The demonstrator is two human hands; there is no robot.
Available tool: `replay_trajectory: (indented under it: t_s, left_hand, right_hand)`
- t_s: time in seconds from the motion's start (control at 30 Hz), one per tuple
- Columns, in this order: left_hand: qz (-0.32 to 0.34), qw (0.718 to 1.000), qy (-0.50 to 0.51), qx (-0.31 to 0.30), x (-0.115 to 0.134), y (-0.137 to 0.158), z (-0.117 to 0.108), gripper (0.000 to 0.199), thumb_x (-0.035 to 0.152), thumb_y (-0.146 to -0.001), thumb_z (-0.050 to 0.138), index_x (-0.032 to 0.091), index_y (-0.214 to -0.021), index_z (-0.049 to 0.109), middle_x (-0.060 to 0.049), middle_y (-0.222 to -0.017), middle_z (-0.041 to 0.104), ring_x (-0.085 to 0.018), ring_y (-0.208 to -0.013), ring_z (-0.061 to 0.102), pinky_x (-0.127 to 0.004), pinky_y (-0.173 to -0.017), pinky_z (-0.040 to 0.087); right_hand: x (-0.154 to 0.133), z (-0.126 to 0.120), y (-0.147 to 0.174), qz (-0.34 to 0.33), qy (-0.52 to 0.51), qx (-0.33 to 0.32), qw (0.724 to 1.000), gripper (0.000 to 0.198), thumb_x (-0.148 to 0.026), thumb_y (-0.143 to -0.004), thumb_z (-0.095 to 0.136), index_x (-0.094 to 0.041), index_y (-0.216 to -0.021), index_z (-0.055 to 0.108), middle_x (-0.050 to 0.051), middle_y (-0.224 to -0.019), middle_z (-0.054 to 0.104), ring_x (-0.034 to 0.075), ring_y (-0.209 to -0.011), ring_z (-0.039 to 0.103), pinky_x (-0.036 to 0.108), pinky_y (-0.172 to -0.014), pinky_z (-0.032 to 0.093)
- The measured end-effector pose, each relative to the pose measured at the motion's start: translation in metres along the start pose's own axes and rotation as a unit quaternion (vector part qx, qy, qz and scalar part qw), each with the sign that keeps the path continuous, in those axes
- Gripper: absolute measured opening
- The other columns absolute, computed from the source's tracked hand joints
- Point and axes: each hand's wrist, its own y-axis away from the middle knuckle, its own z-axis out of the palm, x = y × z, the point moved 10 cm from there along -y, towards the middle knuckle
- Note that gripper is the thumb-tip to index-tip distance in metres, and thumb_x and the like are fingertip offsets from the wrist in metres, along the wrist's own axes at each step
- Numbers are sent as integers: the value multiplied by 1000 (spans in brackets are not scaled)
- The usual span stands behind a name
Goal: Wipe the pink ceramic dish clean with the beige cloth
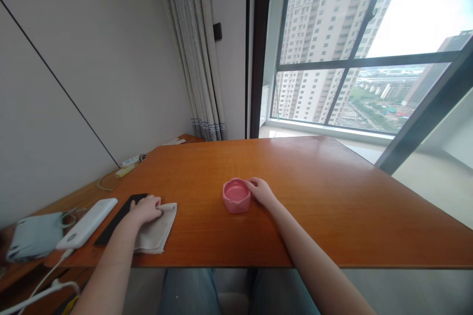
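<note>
A pink ashtray (236, 205) with a wavy, petal-like rim stands upright on the wooden table. My right hand (260, 191) grips its right side, the thumb at the rim and the other fingers partly hidden. To the left, a folded light grey cloth (157, 234) lies flat near the front edge. My left hand (147, 208) is closed on the cloth's upper left corner, fingers curled, and rests partly over a black phone-like slab (114, 226). The forearm covers part of the cloth and the slab.
A white power bank (87, 224) with a cable lies left of the black slab, beside a grey-blue pouch (35, 236). A power strip (131, 161) sits by the wall. The table's (303, 236) front edge is close to my legs. A window stands behind right.
</note>
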Motion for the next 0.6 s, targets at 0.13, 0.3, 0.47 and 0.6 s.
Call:
replay_trajectory:
  t_s: [0.13, 0.3, 0.47, 0.6]
  left_hand:
    - [67, 997, 46, -16, 42, 11, -16, 6, 25, -64, 46, 20, -69, 47, -3, -72, 58, -24, -73, 55, -34, -67, 38]
    - [277, 934, 214, -75, 136, 41, -55, 19, 25, -67, 50, 18, -82, 59, -2, -87, 61, -21, -84, 56, -26, -71, 39]
    - [361, 741, 539, -175, 221, 48, -73, 33, 34, -67, 65, 18, -95, 57, -2, -88, 61, -16, -78, 56, -23, -67, 41]
    - [372, 693, 596, -160, 268, 31, -64, 38, 36, -68, 70, 16, -98, 58, -5, -92, 62, -16, -81, 58, -24, -70, 43]
  right_hand:
    - [-1, -1, -1, -13, 21, 1, 1000, 33, -44, -79, 49, -16, -67, 62, 1, -62, 60, 15, -62, 54, 24, -57, 39]
    - [-9, -7, -2, -56, 45, 27, 997, 30, -44, -78, 52, -17, -72, 65, 4, -70, 63, 18, -70, 57, 29, -67, 44]
    - [-34, -15, 2, -101, -158, 13, 982, 41, -56, -78, 52, -19, -91, 65, 9, -93, 66, 22, -90, 60, 35, -83, 46]
    - [-37, 9, 13, 18, -367, -159, 916, 64, -73, -75, 42, -18, -99, 64, 10, -90, 70, 24, -87, 65, 37, -81, 50]
